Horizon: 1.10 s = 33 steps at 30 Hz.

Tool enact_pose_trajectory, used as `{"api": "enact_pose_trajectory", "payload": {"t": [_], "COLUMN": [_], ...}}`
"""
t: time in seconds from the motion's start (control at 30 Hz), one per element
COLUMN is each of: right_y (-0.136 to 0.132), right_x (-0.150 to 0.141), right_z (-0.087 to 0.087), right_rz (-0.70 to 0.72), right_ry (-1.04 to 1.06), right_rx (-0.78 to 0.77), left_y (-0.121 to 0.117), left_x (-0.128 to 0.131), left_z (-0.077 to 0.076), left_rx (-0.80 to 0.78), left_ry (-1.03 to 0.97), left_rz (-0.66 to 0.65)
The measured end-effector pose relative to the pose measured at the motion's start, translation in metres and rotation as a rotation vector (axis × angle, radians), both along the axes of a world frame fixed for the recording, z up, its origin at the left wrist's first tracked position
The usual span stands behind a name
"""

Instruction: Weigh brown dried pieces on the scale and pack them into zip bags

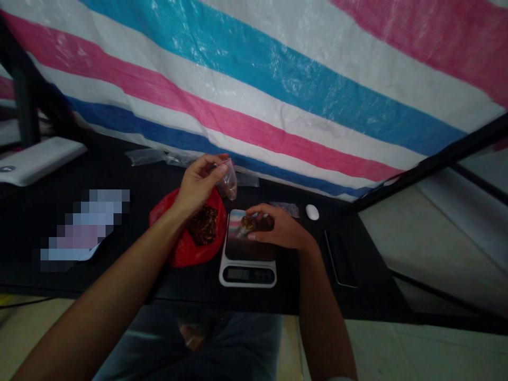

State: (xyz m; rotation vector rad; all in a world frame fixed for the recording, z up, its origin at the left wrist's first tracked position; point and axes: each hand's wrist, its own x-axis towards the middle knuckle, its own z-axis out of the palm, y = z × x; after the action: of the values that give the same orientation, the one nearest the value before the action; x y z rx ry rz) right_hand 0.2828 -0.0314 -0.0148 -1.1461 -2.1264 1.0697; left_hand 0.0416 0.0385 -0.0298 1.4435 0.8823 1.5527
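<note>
My left hand (202,180) pinches the upper edge of a small clear plastic bag (229,185), which hangs with some brownish contents at its bottom. Below that hand a red plastic bag (190,254) lies open, full of small dark brown pieces (203,226). On the shiny plate of the digital scale (248,259), my right hand (278,225) has its thumb and fingers around a small cup (248,223) with brownish bits in its mouth. I cannot tell whether the cup rests on the plate. The scale's display is too dim to read.
More clear plastic bags (146,156) lie along the back of the black table. To the right are another clear bag (286,208), a white oval object (312,212) and a phone (340,257). A white box-like device (43,159) sits at left, near a blurred-out flat item (85,227). A striped sheet (254,121) hangs behind.
</note>
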Motion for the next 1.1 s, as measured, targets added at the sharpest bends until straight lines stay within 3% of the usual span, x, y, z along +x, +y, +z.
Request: {"api": "enact_pose_trajectory", "payload": {"t": [0.23,0.37,0.5,0.57,0.7,1.1], "right_y": [0.001,0.002,0.004,0.005,0.008,0.008], "right_x": [-0.003,0.003,0.011,0.015,0.02,0.016], "right_z": [-0.001,0.0,0.003,0.003,0.0,-0.005], "right_rz": [-0.017,-0.047,-0.109,-0.139,-0.15,-0.156], "right_ry": [0.016,0.044,0.023,0.005,0.003,0.089], "right_rx": [-0.028,0.034,0.129,0.168,0.212,0.235], "left_y": [-0.003,-0.007,-0.014,-0.017,-0.019,-0.025], "left_x": [0.002,-0.003,-0.005,-0.005,-0.004,0.005], "left_z": [0.003,0.003,0.001,-0.001,-0.002,-0.004], "left_rx": [-0.025,-0.081,-0.052,-0.024,0.027,0.061], "left_ry": [-0.082,-0.06,0.103,0.22,0.401,0.575], "left_rz": [-0.044,-0.241,-0.483,-0.544,-0.549,-0.506]}}
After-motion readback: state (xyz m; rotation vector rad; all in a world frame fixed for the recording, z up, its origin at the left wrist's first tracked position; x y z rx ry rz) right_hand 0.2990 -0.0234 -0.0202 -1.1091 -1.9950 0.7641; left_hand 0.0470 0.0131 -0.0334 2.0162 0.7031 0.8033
